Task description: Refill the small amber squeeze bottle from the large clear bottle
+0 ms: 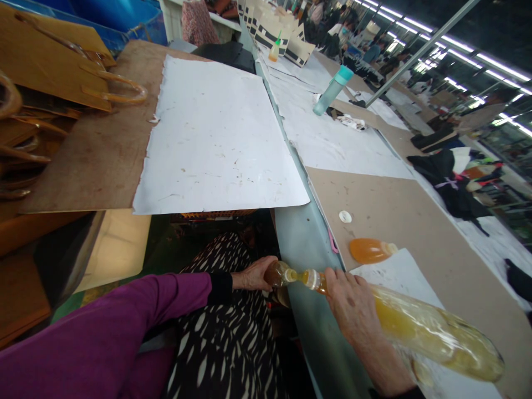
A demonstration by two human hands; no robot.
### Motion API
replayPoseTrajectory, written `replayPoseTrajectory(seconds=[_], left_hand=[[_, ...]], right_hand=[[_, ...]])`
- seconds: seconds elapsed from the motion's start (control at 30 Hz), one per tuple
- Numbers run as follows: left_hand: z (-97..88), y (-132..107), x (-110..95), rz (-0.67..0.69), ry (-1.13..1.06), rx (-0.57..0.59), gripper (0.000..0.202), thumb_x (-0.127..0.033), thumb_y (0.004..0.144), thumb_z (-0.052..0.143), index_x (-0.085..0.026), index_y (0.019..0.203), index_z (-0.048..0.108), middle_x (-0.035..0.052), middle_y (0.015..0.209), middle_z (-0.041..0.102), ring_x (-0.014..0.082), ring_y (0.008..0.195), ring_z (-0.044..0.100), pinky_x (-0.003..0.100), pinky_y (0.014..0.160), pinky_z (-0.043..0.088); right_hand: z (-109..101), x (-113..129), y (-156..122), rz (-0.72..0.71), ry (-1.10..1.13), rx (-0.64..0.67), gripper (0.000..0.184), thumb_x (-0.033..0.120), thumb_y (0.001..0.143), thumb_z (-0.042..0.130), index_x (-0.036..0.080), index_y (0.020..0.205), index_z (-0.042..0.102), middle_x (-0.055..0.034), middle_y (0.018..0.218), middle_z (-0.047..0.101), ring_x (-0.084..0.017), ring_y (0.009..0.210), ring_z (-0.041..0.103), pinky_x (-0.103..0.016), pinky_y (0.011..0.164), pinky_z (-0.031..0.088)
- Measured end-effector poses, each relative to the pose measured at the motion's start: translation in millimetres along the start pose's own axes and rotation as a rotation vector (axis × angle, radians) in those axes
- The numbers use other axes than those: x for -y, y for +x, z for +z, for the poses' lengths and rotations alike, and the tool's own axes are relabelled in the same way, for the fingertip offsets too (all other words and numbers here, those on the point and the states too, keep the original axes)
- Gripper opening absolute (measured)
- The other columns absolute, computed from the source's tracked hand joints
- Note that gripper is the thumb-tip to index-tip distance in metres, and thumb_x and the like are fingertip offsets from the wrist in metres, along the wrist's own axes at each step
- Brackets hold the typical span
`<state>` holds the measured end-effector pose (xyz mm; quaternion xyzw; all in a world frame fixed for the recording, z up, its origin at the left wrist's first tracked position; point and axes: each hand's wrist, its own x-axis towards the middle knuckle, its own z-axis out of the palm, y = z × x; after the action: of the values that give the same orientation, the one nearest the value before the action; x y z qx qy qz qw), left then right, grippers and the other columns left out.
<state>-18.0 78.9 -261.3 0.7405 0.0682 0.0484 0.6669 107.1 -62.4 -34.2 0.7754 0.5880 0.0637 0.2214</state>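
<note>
My right hand [353,307] is wrapped round the neck end of a large clear plastic bottle [432,330] holding yellow-orange liquid, tilted on its side. Its mouth meets the mouth of a small bottle [277,273] of amber liquid that my left hand [253,274] grips just below the table edge, over my lap. Another small bottle [369,250] of orange liquid lies on its side on the brown board [407,210] beside a white cap [345,216].
A big white sheet [216,138] lies on a brown board ahead. Brown paper bags with handles [54,66] are stacked at the left. A teal bottle [330,91] stands on the far table. Dark cloth [453,183] lies at the right; other people work far behind.
</note>
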Motion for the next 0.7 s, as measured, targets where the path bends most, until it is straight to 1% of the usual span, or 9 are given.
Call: replayPoseTrajectory(seconds=[0.13, 0.33, 0.7], left_hand=[[-0.2, -0.6, -3.0, 0.009, 0.006, 0.003, 0.086, -0.019, 0.052, 0.08, -0.02, 0.126, 0.036, 0.0065, 0.118, 0.049, 0.0262, 0.11, 0.048, 0.039, 0.096, 0.039], [-2.1, -0.4, -7.3, 0.008, -0.007, 0.012, 0.085, -0.024, 0.052, 0.082, -0.02, 0.125, 0.038, 0.0063, 0.117, 0.051, 0.0271, 0.11, 0.048, 0.04, 0.096, 0.04], [-1.4, -1.5, -5.5, 0.013, -0.019, 0.006, 0.089, -0.024, 0.052, 0.083, -0.02, 0.127, 0.036, 0.0071, 0.12, 0.049, 0.0269, 0.11, 0.048, 0.04, 0.097, 0.039]], right_hand=[[-1.9, 0.9, 0.0, 0.008, -0.003, 0.025, 0.014, 0.004, 0.081, 0.048, 0.017, 0.085, 0.053, -0.0045, 0.073, 0.053, -0.024, 0.074, 0.052, -0.038, 0.069, 0.031], [-2.9, 1.5, 0.7, 0.019, -0.006, 0.022, 0.013, 0.005, 0.08, 0.05, 0.018, 0.08, 0.052, -0.0038, 0.071, 0.053, -0.023, 0.073, 0.052, -0.038, 0.068, 0.031], [-4.3, 2.0, -0.5, 0.015, 0.001, -0.001, 0.013, 0.005, 0.08, 0.052, 0.017, 0.084, 0.054, -0.004, 0.072, 0.052, -0.024, 0.076, 0.052, -0.038, 0.069, 0.033]])
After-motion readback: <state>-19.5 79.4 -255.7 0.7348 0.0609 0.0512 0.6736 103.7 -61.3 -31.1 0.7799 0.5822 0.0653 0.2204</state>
